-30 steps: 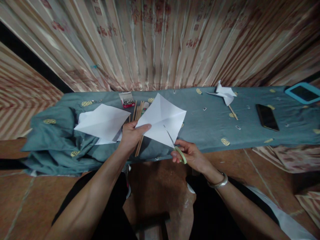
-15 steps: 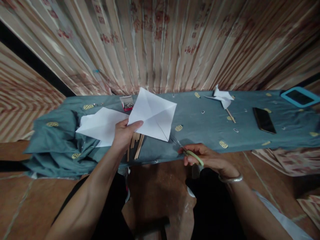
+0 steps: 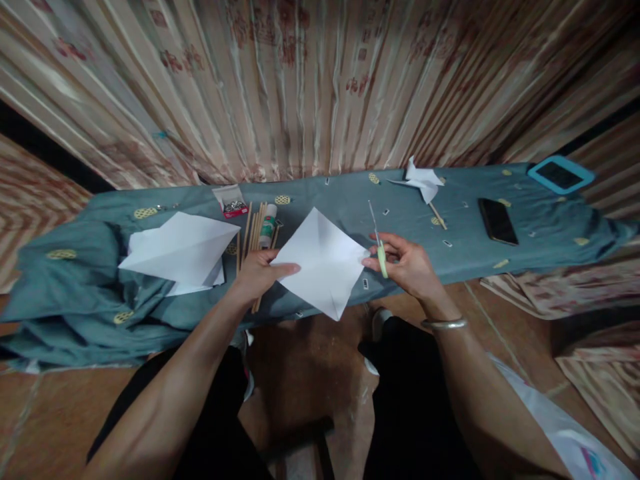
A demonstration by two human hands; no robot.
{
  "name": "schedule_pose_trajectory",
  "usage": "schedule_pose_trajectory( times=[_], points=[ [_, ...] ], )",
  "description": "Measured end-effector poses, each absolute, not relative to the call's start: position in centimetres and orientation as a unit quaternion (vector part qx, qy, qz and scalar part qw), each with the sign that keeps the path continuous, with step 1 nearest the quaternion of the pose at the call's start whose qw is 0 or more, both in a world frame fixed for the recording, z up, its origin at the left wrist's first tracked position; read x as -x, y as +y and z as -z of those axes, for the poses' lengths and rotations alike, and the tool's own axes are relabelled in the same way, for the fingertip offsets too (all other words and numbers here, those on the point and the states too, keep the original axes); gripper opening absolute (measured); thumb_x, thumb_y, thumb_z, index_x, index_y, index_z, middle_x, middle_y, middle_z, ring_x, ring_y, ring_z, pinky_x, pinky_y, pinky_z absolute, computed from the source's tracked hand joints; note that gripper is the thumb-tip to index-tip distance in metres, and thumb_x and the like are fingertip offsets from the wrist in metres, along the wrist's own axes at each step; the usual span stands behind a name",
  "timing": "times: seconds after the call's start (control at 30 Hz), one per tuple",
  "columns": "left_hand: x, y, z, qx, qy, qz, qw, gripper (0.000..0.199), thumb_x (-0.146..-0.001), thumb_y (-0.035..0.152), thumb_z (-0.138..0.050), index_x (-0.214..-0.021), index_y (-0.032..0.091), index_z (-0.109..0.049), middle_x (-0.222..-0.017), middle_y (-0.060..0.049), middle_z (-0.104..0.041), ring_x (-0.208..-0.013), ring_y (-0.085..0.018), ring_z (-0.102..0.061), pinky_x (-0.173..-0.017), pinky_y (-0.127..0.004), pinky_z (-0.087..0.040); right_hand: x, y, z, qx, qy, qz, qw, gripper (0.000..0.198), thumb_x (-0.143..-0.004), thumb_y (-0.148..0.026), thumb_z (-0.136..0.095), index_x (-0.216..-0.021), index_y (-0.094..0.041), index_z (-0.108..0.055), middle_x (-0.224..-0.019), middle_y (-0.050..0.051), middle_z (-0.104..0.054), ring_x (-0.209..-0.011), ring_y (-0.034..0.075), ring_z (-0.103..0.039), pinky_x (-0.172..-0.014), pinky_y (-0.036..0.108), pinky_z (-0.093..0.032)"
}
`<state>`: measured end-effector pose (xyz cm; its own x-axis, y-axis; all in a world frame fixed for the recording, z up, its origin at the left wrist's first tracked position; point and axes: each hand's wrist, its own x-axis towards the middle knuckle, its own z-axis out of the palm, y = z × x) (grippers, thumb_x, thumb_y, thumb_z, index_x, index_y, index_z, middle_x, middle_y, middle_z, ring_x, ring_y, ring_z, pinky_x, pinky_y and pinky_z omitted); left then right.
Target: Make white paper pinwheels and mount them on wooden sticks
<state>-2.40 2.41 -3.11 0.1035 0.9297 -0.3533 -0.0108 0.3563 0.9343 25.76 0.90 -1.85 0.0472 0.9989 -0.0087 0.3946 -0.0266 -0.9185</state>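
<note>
A square white sheet of paper (image 3: 323, 260) with crease lines is held up over the front edge of the cloth-covered table. My left hand (image 3: 260, 272) pinches its left corner, thumb on top. At the opposite corner, my right hand (image 3: 407, 263) grips the paper with thumb and fingertips. That same hand also keeps a pair of scissors (image 3: 382, 259) with light green handles, blades pointing up and away from the sheet. A short cut line shows near the sheet's lower corner. Behind my left hand lie several wooden sticks (image 3: 251, 230) and a glue stick (image 3: 268, 225).
More white paper (image 3: 180, 250) lies at the left on the teal cloth (image 3: 320, 193). A small red and white box (image 3: 233, 203) of metal bits stands behind. Rightward are a paper pinwheel (image 3: 425, 183) on a stick, a black phone (image 3: 498, 221) and a blue-framed tablet (image 3: 561, 173).
The sheet has come lower and turned, uncovering the glue stick. My right hand has risen to its right corner and taken hold; the scissors now point upward. The view has shifted right.
</note>
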Motion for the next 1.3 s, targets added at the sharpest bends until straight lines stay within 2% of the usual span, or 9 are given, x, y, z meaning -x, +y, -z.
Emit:
schedule_pose_trajectory(
  times=[0.2, 0.47, 0.63, 0.73, 0.83, 0.93, 1.03, 1.2, 1.3],
  points=[
    [2.2, 2.7, 3.5, -0.459, 0.547, -0.366, 0.597, 0.030, -0.044, 0.030, -0.084, -0.069, 0.015, -0.074, -0.060, -0.001, -0.068, -0.049, -0.014, -0.056, -0.047, -0.023, -0.041, -26.3, 1.0, 1.9, 0.606, -0.584, -0.371, 0.392, 0.068, -0.057, -0.045, -0.083, -0.115, -0.017, -0.062, -0.090, 0.007, -0.073, -0.079, 0.020, -0.067, -0.071, 0.033, -0.054],
    [1.6, 2.9, 3.1, -0.483, 0.561, -0.347, 0.576, 0.022, -0.042, 0.027, -0.081, -0.060, 0.017, -0.073, -0.051, 0.002, -0.063, -0.043, -0.011, -0.050, -0.041, -0.020, -0.034, -25.1, 0.4, 0.7, 0.571, -0.588, -0.428, 0.382, 0.065, -0.057, -0.043, -0.083, -0.112, -0.016, -0.064, -0.079, 0.002, -0.070, -0.063, 0.013, -0.058, -0.057, 0.026, -0.047],
    [1.3, 2.8, 2.7, -0.480, 0.557, -0.332, 0.591, 0.025, -0.042, 0.028, -0.083, -0.062, 0.016, -0.073, -0.054, 0.000, -0.065, -0.046, -0.012, -0.053, -0.046, -0.022, -0.038, -24.7, 0.3, 1.5, 0.580, -0.611, -0.415, 0.343, 0.057, -0.060, -0.039, -0.081, -0.110, -0.015, -0.065, -0.070, -0.001, -0.065, -0.056, 0.009, -0.050, -0.051, 0.022, -0.040],
    [1.1, 2.8, 2.7, -0.447, 0.541, -0.378, 0.604, 0.040, -0.043, 0.031, -0.085, -0.077, 0.014, -0.074, -0.066, -0.002, -0.070, -0.055, -0.015, -0.059, -0.053, -0.025, -0.045, -24.2, 0.4, 1.8, 0.586, -0.599, -0.422, 0.347, 0.053, -0.060, -0.039, -0.079, -0.105, -0.014, -0.065, -0.062, -0.004, -0.060, -0.051, 0.008, -0.045, -0.048, 0.021, -0.036],
    [0.8, 2.9, 2.9, -0.395, 0.478, -0.468, 0.629, 0.059, -0.050, 0.037, -0.084, -0.104, 0.015, -0.069, -0.088, -0.006, -0.073, -0.076, -0.020, -0.066, -0.071, -0.030, -0.051, -23.5, 0.6, 2.0, 0.594, -0.557, -0.426, 0.393, 0.055, -0.055, -0.041, -0.080, -0.101, -0.014, -0.064, -0.061, -0.005, -0.060, -0.052, 0.009, -0.047, -0.051, 0.022, -0.038],
    [0.4, 2.8, 3.0, -0.336, 0.422, -0.503, 0.675, 0.064, -0.058, 0.039, -0.081, -0.116, 0.019, -0.062, -0.103, -0.008, -0.071, -0.092, -0.021, -0.066, -0.086, -0.035, -0.050, -23.0, 1.0, 2.5, 0.592, -0.524, -0.412, 0.452, 0.055, -0.054, -0.043, -0.079, -0.098, -0.015, -0.062, -0.060, -0.005, -0.060, -0.054, 0.010, -0.051, -0.053, 0.023, -0.041],
    [-0.3, 2.4, 3.3, -0.279, 0.386, -0.514, 0.714, 0.054, -0.060, 0.034, -0.081, -0.109, 0.022, -0.063, -0.107, -0.005, -0.068, -0.097, -0.019, -0.064, -0.095, -0.040, -0.046, -22.6, 1.4, 3.2, 0.598, -0.505, -0.381, 0.493, 0.054, -0.057, -0.044, -0.076, -0.102, -0.016, -0.060, -0.059, -0.006, -0.059, -0.052, 0.011, -0.051, -0.053, 0.023, -0.042],
    [-2.3, 1.2, 3.6, -0.268, 0.365, -0.486, 0.747, 0.031, -0.057, 0.033, -0.083, -0.077, 0.017, -0.067, -0.086, -0.003, -0.070, -0.093, -0.021, -0.064, -0.095, -0.042, -0.047, -21.4, 1.4, 4.2, 0.612, -0.523, -0.323, 0.498, 0.048, -0.065, -0.039, -0.072, -0.107, -0.019, -0.060, -0.061, -0.006, -0.060, -0.055, 0.011, -0.054, -0.058, 0.024, -0.046],
    [-3.3, 0.6, 3.4, -0.256, 0.371, -0.480, 0.752, 0.031, -0.057, 0.032, -0.083, -0.078, 0.015, -0.068, -0.086, -0.004, -0.071, -0.091, -0.022, -0.064, -0.092, -0.043, -0.049, -20.0, 1.1, 4.3, 0.593, -0.537, -0.342, 0.493, 0.045, -0.069, -0.039, -0.070, -0.108, -0.020, -0.059, -0.063, -0.005, -0.061, -0.057, 0.012, -0.055, -0.059, 0.024, -0.047]
  ],
)
